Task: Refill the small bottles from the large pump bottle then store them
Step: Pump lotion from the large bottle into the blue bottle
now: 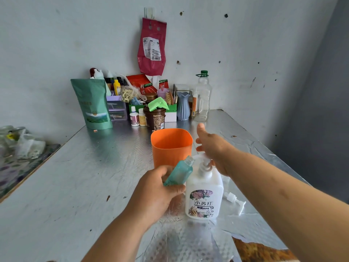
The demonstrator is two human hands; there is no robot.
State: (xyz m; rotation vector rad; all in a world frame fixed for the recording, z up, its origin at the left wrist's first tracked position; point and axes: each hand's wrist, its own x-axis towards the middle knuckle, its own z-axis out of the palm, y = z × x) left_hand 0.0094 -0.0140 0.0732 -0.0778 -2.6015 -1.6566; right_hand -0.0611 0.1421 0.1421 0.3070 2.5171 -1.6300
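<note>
1. Left hand (156, 188) grips the small teal bottle (179, 172), which is tilted with its open mouth beside the pump neck.
2. Right hand (213, 148), fingers straight, rests atop the large pump bottle (204, 188), near centre; the palm hides the pump head.
3. An orange tub (171, 144) stands just behind, and a loose pump cap (235, 200) lies to the right.

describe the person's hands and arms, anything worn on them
The left hand and the right hand are both bare: no gloves, rings, watch or bracelet show. Both forearms are bare as well, with no sleeve in view right up to the frame edge. No marks or tattoos can be made out on them.
</note>
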